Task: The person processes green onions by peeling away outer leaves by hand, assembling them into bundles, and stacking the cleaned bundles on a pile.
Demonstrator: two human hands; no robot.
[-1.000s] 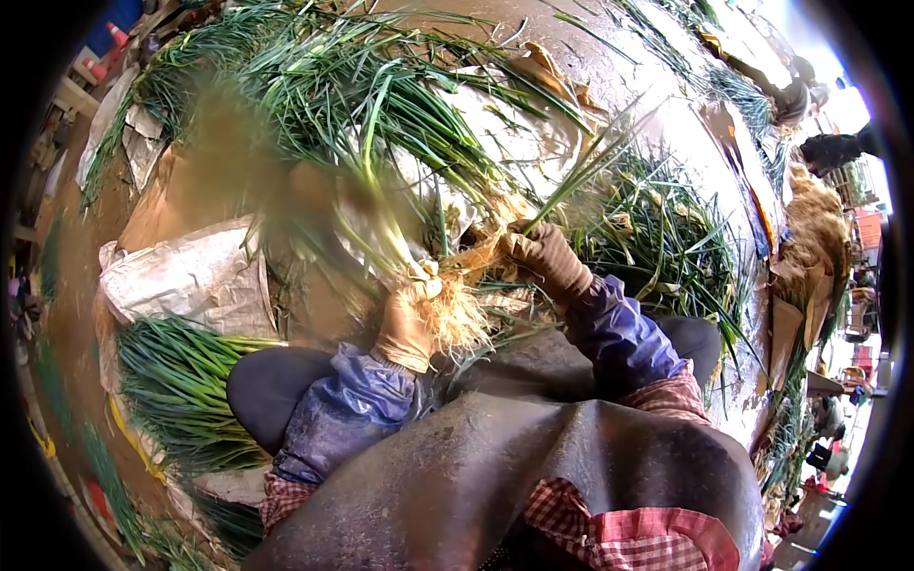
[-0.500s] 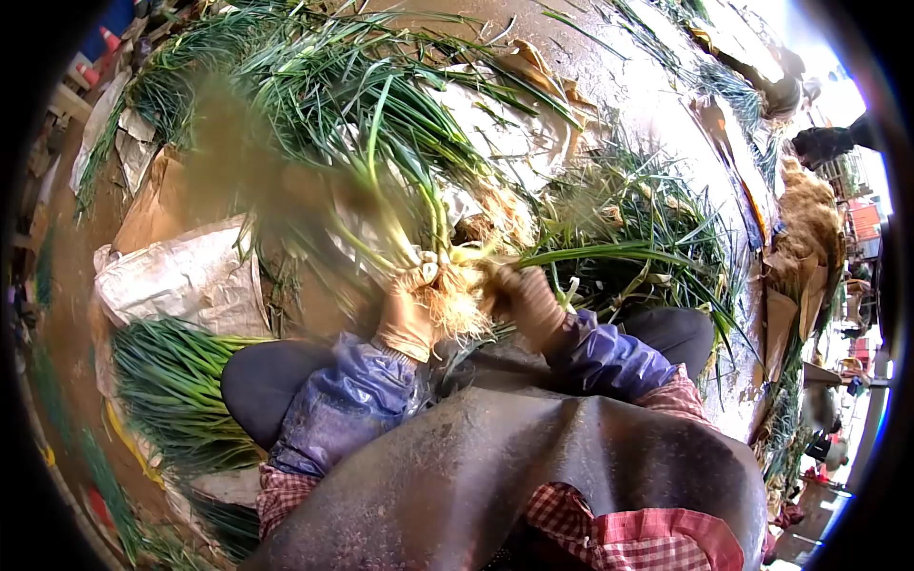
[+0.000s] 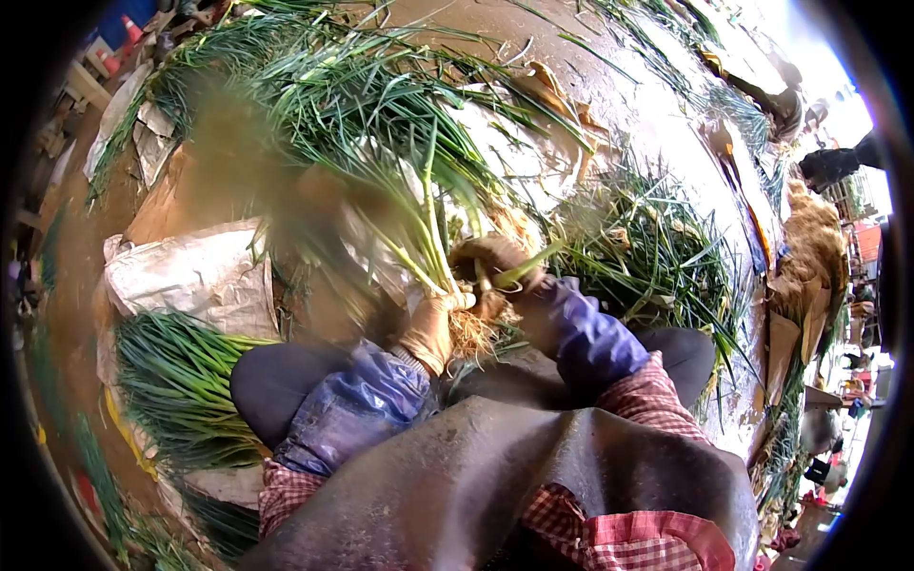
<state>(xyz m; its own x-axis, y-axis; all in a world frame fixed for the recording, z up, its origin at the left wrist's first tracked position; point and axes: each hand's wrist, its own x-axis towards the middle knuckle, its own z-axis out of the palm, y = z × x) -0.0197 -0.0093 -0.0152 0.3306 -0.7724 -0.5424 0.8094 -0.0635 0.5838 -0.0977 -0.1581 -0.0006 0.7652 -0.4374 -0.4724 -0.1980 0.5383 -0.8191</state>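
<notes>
One scallion bunch [image 3: 431, 228] I'm viewing remotely: L hand [image 3: 430, 328] nearest, holding base, fingers closed; stalks pointing fwd, roots [image 3: 469, 335] hanging to its R. R hand [image 3: 495, 264] sitting just beside, blurred; can't tell grip.

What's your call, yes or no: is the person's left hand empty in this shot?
No, the left hand is closed around a few green onions, with their stalks rising above it.

Looks like shiny rubbery stuff on the apron [image 3: 438, 476], crinkly glossy plastic on the sleeves [image 3: 360, 404]. Matt cloth for the gloves [image 3: 428, 333], stringy roughness on the roots [image 3: 468, 335].
</notes>
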